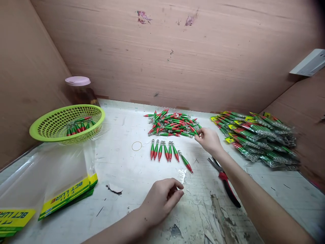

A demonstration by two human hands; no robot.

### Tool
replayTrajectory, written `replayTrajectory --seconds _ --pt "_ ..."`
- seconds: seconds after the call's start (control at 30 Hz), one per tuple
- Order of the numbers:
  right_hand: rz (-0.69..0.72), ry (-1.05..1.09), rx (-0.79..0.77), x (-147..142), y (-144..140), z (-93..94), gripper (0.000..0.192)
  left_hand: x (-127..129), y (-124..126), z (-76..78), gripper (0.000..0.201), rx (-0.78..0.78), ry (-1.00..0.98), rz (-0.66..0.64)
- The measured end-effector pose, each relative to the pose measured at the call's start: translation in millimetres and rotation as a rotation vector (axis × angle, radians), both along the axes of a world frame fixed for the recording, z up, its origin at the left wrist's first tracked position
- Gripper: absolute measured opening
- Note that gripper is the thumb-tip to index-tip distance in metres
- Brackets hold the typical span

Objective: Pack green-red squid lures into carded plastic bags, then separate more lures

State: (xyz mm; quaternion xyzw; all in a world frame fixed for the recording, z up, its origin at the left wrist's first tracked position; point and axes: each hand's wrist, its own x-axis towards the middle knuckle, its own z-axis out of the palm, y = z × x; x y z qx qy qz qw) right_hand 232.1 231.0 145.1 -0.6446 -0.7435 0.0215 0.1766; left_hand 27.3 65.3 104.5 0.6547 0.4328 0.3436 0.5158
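So the right hand (209, 139) is out at the right edge of the lure heap (174, 126), thumb and fingertips right by a lure there, but I can't tell if they're actually pinched on it. Left hand (162, 200) is down near the front, loosely curled, thumb and finger a bit apart, nothing showing in it. The two hands are well apart, which looks handy since neither blocks the other.

Between them there's a lure row (160, 151), six side by side with the metal ends facing away from the person, probably so they all point one way and are easy to count. A slanted lure (185, 162) sits just right of those, out of line. Pliers (223, 177) lie under the right forearm, I guess to be in easy reach. Filled packets (259, 139) are stacked at right, see-through bags (68, 196) at left, maybe to stop them mixing. The green basket (103, 117) has a few more lures in it.

As for looks, they're slim and tapered at both ends, shiny green going to red, with silvery metal bits on one end
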Motion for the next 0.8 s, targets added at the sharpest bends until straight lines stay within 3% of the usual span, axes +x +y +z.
replayTrajectory --seconds 0.1,0.13,0.2,0.27,0.47,0.57,0.67,0.8 --pt "0.292 -0.003 0.106 -3 -59 4.6 0.012 2 3 4.2 0.053 -0.451 -0.455 0.054" --pt "0.51 -0.054 0.249 -6 -79 3.4 0.015 3 4 4.9 0.057 -0.551 -0.558 0.056" --pt "0.795 -0.159 0.433 -13 -113 -1.3 0.019 3 6 5.4 0.056 -0.631 -0.632 0.017" --pt "0.885 -0.163 0.495 -19 -134 -6.2 0.022 2 8 5.0 0.048 -0.613 -0.616 -0.039" --pt "0.698 0.266 0.445 -19 -146 -9.4 0.045 0 8 6.0 0.046 -0.575 -0.645 0.042" --pt "0.451 0.483 0.411 -13 -137 -11.8 0.027 1 7 8.0 0.042 -0.516 -0.628 0.075" --pt "0.268 0.455 0.181 -10 -115 -23.3 0.008 1 6 9.1 0.036 -0.476 -0.609 0.095" --pt "0.18 0.287 -0.149 -16 -84 -46.6 0.011 -1 5 11.2 0.034 -0.487 -0.595 0.112"
